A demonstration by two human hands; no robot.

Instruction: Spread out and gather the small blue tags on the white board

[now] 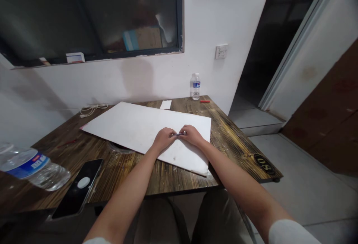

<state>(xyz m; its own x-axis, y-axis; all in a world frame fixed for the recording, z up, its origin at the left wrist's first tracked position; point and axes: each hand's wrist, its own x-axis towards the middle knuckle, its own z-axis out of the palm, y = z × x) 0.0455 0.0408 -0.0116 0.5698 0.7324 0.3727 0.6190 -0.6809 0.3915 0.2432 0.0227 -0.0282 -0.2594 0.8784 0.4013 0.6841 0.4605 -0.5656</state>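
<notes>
Both hands meet over a large white board (pixel 134 124) that lies on the dark wooden table (pixel 223 139). Between them is a small, thin, bluish-grey object (pixel 178 134), too small to identify. My left hand (pixel 165 138) pinches its left end with closed fingers. Its right end sits in the closed fingers of my right hand (pixel 191 135). The fingers hide most of the object. Beneath the board's front edge, part of a clear round dish (pixel 120 147) shows.
At the left are a large water bottle (pixel 36 165) lying down and a black phone (pixel 79 186). Toward the wall stand a small bottle (pixel 196 87), a red stick (pixel 205 101), a white card (pixel 166 105) and a coiled white cable (pixel 92 109).
</notes>
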